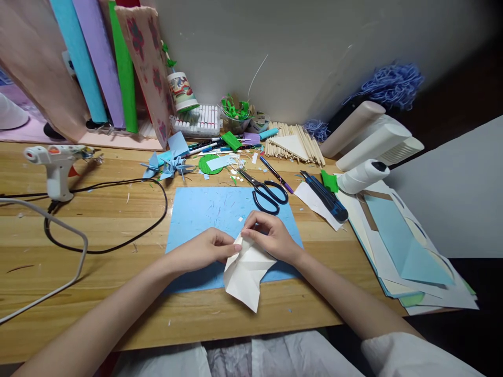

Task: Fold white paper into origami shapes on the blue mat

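A creased sheet of white paper (pixel 247 269), partly folded, is held over a blue mat (pixel 200 209) on the wooden table. My left hand (pixel 210 247) pinches its left edge between thumb and fingers. Close beside it, my right hand (pixel 271 235) grips the paper's upper part, fingers curled. The lower points of the paper hang free toward the table's front edge. Just beyond my right hand lie black-handled scissors (pixel 269 195), closed, on the mat's far edge. Several blue folded paper shapes (pixel 167 166) rest past the mat's far left corner.
A white glue gun (pixel 55 170) stands at left with its black cord looped on the table. A blue utility knife (pixel 324 196) and stacked coloured paper (pixel 404 246) lie at right. Wooden sticks (pixel 294 144), markers (pixel 200 120) and paper rolls (pixel 369 141) line the back.
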The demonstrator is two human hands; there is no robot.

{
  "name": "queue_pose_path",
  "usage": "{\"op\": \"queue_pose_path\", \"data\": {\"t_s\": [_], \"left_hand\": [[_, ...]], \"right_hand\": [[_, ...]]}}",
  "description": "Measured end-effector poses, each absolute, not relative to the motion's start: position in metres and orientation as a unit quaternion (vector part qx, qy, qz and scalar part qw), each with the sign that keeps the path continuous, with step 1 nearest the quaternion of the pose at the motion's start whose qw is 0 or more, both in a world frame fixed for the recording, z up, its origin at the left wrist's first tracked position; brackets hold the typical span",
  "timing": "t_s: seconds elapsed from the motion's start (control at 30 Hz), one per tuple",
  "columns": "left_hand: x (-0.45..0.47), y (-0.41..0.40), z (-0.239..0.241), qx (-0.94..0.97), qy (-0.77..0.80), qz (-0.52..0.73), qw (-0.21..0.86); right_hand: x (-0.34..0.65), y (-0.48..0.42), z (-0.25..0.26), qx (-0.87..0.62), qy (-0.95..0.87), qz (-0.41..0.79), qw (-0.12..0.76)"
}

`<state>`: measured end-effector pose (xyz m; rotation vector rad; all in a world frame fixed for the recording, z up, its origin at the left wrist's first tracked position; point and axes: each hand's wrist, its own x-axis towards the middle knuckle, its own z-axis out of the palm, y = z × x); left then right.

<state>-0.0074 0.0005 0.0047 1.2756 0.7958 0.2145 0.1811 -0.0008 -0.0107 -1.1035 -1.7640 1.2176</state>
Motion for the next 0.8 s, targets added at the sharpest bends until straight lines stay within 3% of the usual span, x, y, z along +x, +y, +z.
{"op": "queue_pose_path", "data": {"t_s": [0.27,0.47,0.67,0.8], "left_hand": [[-0.006,-0.001,0.000,0.584,0.391,0.097,0.705],[-0.007,0.006,0.014,0.477,0.455,0.255,0.707],[-0.001,-0.003,0.011,0.564,0.517,0.273,0.584],[0.002,-0.007,0.003,0.553,0.552,0.280,0.558]], "right_hand": [[0.180,-0.003,-0.009,-0.422,-0.698,0.461,0.349],[0.186,0.006,-0.013,-0.489,-0.591,0.464,0.442],[0.183,0.001,-0.014,-0.515,-0.560,0.424,0.491],[0.177,-0.008,-0.013,-0.509,-0.576,0.413,0.489]]}}
